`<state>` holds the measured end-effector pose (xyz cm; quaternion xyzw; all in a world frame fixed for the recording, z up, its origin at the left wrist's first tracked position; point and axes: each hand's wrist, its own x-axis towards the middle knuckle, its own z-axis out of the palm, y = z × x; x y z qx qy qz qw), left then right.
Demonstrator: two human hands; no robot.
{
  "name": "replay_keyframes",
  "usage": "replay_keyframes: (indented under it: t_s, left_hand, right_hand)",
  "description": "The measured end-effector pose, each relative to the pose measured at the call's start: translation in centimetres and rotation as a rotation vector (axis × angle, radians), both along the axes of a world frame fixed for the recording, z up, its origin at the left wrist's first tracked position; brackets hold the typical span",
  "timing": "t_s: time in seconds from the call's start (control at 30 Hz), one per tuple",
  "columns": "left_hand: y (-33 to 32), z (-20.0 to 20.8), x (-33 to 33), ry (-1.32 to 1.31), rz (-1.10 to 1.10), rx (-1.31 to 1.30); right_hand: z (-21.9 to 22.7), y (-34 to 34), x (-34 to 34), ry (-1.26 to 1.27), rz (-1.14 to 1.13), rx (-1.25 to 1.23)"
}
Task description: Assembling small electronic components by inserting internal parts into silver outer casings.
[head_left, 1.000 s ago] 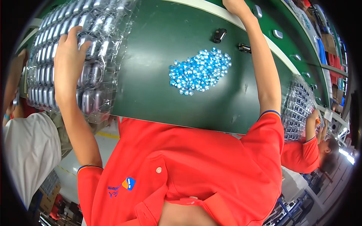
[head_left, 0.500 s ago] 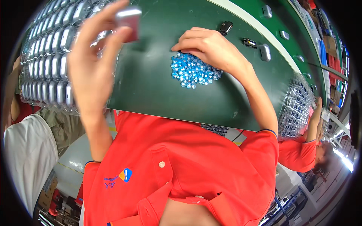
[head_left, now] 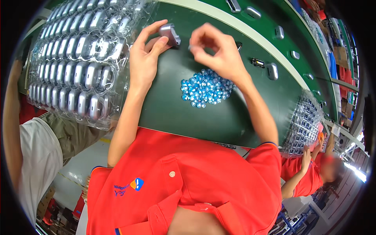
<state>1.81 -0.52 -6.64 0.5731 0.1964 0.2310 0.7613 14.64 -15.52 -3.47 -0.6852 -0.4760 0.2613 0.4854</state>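
Note:
My left hand grips a grey rounded plastic casing between thumb and fingers, its hollow side facing my right hand. Close by, my right hand pinches at thumb and forefinger. A tiny pale-blue piece seems to sit at those fingertips, though motion blurs it. The two hands are apart, above the green worktable. Below my right hand lies a heap of small shiny blue pieces.
Clear plastic blister trays filled with grey casings stand at the left. Right of the heap lie a small black part and a loose grey casing. More casings rest beyond a pale strip. Other people work at both sides.
My left hand has come from beside the trays toward the middle, turning the casing. My right hand has lifted off the blue heap and moved near it. The view has shifted slightly.

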Motion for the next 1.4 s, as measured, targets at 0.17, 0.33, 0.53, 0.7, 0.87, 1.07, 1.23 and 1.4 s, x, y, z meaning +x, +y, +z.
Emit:
replay_keyframes:
  t_s: [0.17, 0.33, 0.53, 0.7, 0.87, 1.07, 1.23, 1.4]
  left_hand:
    - [-0.1, -0.8, 0.4, -0.105, 0.033, 0.027]
    - [0.6, -1.3, 0.7, -0.219, 0.097, 0.294]
    - [0.4, -0.5, 0.6, -0.238, 0.096, 0.546]
    - [0.1, 0.2, 0.4, -0.249, 0.093, 0.598]
    - [0.0, 0.1, 0.5, -0.258, 0.093, 0.726]
    - [-0.2, 0.9, 0.3, -0.242, 0.085, 0.946]
    - [-0.5, 1.6, 0.1, -0.236, 0.067, 0.994]
    - [-0.2, 2.5, -0.3, -0.130, 0.069, 0.739]
  right_hand:
    - [-1.2, 1.7, 1.1, 0.442, -0.274, 0.155]
    - [-1.4, 2.2, 0.3, 0.603, -0.337, 0.107]
    - [-1.8, 2.6, -0.8, 0.645, -0.388, 0.110]
    - [-1.4, 3.0, -1.2, 0.673, -0.457, 0.075]
    - [-1.6, 3.0, -1.4, 0.586, -0.449, 0.078]
    - [-2.1, 3.0, -1.4, 0.391, -0.451, 0.036]
    - [-1.2, 2.6, -1.7, 0.186, -0.433, 0.028]
    - [-0.4, 2.5, -0.6, 0.389, -0.338, -0.029]
